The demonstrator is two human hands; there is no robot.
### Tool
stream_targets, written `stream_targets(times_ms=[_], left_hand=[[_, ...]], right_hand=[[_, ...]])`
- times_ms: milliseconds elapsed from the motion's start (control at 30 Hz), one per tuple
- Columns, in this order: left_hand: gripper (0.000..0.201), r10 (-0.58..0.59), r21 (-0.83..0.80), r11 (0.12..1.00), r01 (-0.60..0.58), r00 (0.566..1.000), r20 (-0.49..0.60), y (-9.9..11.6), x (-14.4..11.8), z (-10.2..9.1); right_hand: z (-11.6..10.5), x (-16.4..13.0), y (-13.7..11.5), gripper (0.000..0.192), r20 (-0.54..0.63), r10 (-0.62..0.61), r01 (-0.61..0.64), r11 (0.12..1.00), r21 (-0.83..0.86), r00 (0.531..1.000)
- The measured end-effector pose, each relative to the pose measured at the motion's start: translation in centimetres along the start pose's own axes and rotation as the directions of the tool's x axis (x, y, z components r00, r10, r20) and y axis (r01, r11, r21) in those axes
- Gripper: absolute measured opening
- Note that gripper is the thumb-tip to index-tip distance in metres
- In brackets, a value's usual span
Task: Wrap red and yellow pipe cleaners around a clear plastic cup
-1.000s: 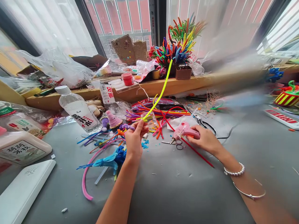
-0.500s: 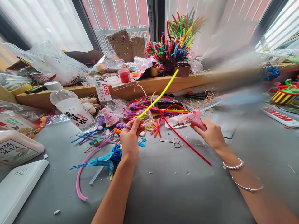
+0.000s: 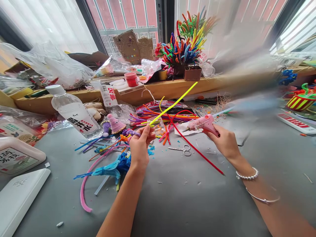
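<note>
Up above the grey table (image 3: 187,204), the head view shows the left hand (image 3: 139,148) raised with thumb and fingertips pinched shut on the lower end of a yellow pipe cleaner (image 3: 172,105). That stem is thin, fuzzy and neon yellow-green, nearly straight, and slants up and to the right from the pinch until its free tip ends in front of the wooden sill (image 3: 172,88). The right hand (image 3: 224,142) is wrapped closed around the grip of a pink glue gun (image 3: 201,123), held off the table with its metal nozzle aimed left toward the stem, though well short of touching it. A long red pipe cleaner (image 3: 197,150) lies flat under the gun, with small scissors (image 3: 184,150) just beside it. Behind the left hand sits a loose heap of coloured pipe cleaners (image 3: 168,115), and a water bottle (image 3: 75,112) lies tilted farther left.
</note>
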State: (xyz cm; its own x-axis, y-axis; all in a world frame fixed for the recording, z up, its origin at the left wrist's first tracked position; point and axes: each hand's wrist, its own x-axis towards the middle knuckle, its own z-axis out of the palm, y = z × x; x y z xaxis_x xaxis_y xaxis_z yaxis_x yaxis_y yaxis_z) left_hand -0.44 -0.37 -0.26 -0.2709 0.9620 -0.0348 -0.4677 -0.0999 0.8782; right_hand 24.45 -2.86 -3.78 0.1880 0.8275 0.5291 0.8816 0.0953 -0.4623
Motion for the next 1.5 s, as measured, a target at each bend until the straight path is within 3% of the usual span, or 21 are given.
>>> stream_targets(times_ms=[267, 433, 733, 933, 1333, 1500], left_hand=[[0.024, -0.018, 0.002, 1.000, 0.018, 1.000, 0.010, 0.0, -0.1, 0.0], [0.022, -0.039, -0.019, 0.999, 0.039, 0.999, 0.003, -0.1, 0.0, -0.1], [0.025, -0.051, -0.005, 0.999, 0.051, 0.999, -0.004, -0.1, 0.0, 0.0], [0.023, -0.051, -0.020, 0.998, 0.051, 0.999, -0.007, 0.0, -0.1, -0.1], [0.026, -0.036, -0.005, 0.999, 0.036, 0.999, 0.000, -0.1, 0.0, -0.1], [0.025, -0.055, 0.017, 0.998, 0.055, 0.999, -0.001, -0.1, -0.1, -0.1]], right_hand=[[-0.4, 0.0, -0.6, 0.042, 0.036, 0.062, -0.064, 0.996, 0.058, 0.997], [-0.2, -0.1, -0.8, 0.042, -0.009, 0.124, -0.123, 0.990, 0.067, 0.992], [0.2, -0.2, -0.2, 0.029, -0.137, -0.080, 0.078, 0.997, -0.025, 0.987], [0.3, -0.3, -0.4, 0.027, -0.151, -0.119, 0.120, 0.993, 0.000, 0.981], [-0.1, -0.3, -0.6, 0.033, -0.106, -0.031, 0.036, 0.998, 0.050, 0.994], [-0.4, -0.3, -1.2, 0.043, -0.028, 0.074, -0.071, 0.993, 0.094, 0.997]])
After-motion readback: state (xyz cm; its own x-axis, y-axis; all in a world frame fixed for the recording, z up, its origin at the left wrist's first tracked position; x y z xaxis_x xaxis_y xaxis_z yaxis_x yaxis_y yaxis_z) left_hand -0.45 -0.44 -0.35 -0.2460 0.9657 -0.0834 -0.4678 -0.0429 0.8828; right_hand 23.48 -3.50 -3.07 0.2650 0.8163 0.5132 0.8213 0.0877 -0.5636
